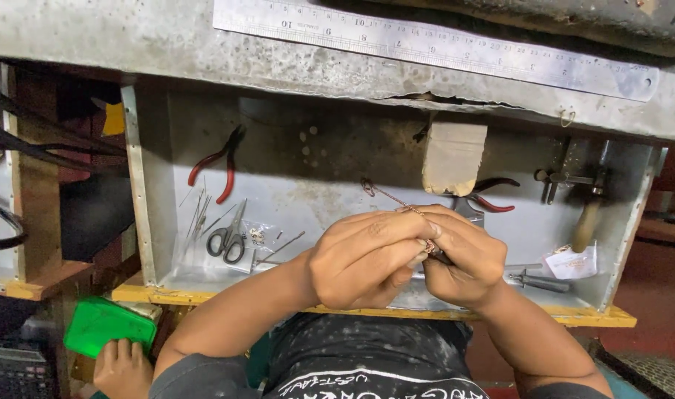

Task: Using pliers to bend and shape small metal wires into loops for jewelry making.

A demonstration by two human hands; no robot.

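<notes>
Both hands meet above the metal tray (153,222), the left hand (363,258) and right hand (459,258) pinching a thin chain (385,193) that slants away up-left from their fingertips.

Scuffed grey metal workbench (94,37) over dim wooden shelving (35,185).

A tray (153,222) sits under the bench edge (131,44), on which a ruler (433,46) lies. In the tray, pliers (218,164) lie at the far left, with scissors (229,238) nearer, beside some thin rods (199,210). A block (453,157) hangs from the bench above the middle. A hammer (590,216) lies at the right, with what may be a paper packet (571,262) just before it.
</notes>
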